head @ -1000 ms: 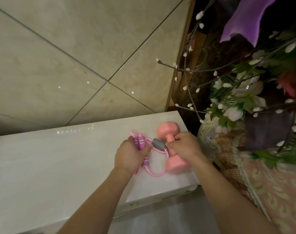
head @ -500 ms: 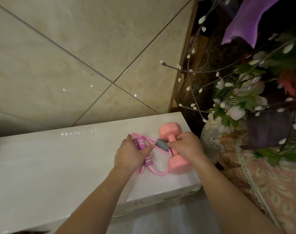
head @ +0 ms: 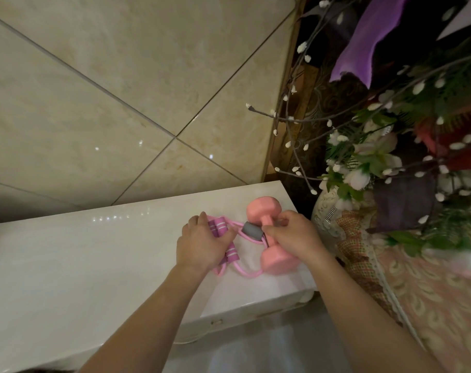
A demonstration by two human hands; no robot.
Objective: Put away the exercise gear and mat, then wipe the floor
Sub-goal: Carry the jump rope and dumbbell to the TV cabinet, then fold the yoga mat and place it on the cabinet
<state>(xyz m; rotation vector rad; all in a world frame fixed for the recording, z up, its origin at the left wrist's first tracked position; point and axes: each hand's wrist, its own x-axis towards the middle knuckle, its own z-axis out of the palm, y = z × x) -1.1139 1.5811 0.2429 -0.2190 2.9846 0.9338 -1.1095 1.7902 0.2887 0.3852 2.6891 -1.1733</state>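
Tubing (head: 245, 273) probably wants tucking compactly. Left hand (head: 202, 246) grips its purple handles (head: 216, 226); right hand (head: 293, 235) pinches the grey sleeve (head: 252, 230) beside the dumbbell (head: 278, 261) on the tabletop (head: 94, 265).

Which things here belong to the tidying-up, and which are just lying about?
In the job: pink dumbbell; pink resistance band, gripped by the left hand and pinched by the right hand; white cabinet top under them.
Just about: vase of flowers; purple cloth; patterned tablecloth.
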